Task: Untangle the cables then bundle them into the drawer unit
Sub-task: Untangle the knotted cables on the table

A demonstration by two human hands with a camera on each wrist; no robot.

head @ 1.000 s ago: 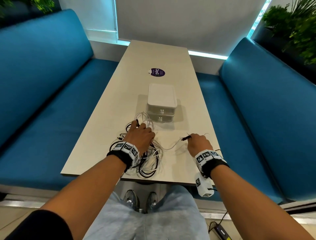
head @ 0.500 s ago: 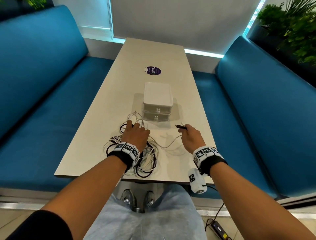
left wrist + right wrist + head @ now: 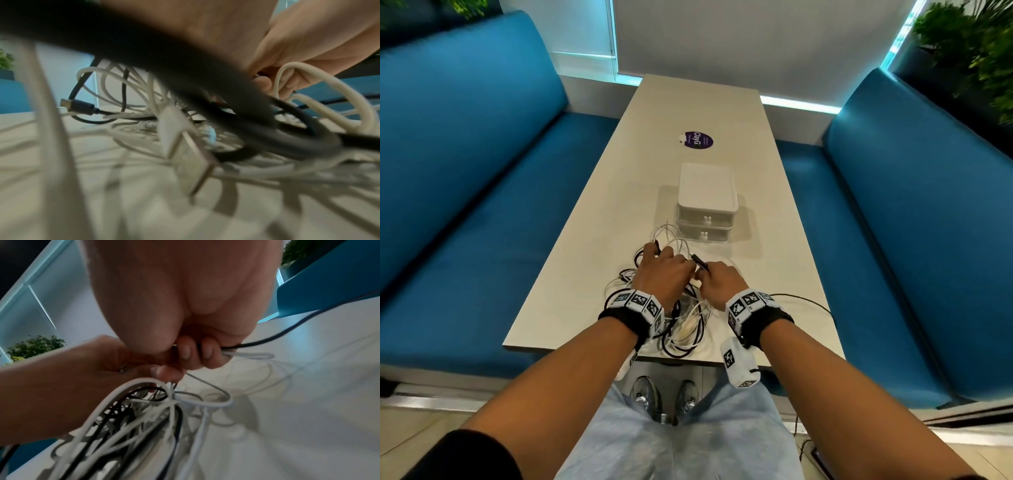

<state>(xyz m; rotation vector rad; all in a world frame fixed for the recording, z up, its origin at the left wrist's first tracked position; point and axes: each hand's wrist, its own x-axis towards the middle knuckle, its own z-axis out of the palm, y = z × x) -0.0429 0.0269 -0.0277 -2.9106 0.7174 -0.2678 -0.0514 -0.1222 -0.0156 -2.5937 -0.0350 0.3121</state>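
Now the tangled heap of white and black cables (image 3: 681, 318) is seen lying on the pale, long table (image 3: 592, 219), on the near side of the white two-drawer plastic unit (image 3: 707, 202) and just short of it. Both drawers of that unit appear shut, so nothing has been stowed yet.

The left hand (image 3: 664, 274) is planted on top of the heap, fingers curled down into the loops; in the left wrist view a white loop (image 3: 320, 91) is seen hooked round its fingertips (image 3: 265, 82), though how many strands are gripped cannot be told.

The right hand (image 3: 719, 277) is pressed right up against the left one, on the heap's right side. Its fingers (image 3: 197, 352) are closed tight round a thin black cable (image 3: 287, 332) and a thin white one beside it. A dark plug end (image 3: 700, 263) pokes out of the fist, pointed up towards the drawer unit, while the black cable's free length (image 3: 801, 299) is trailed away from the unit to the right, along the table's near edge.

So the held strand's long axis is judged to run rightward out of the knot, and the right hand is the nearer one to draw it along that line while the heap is pinned by the left.
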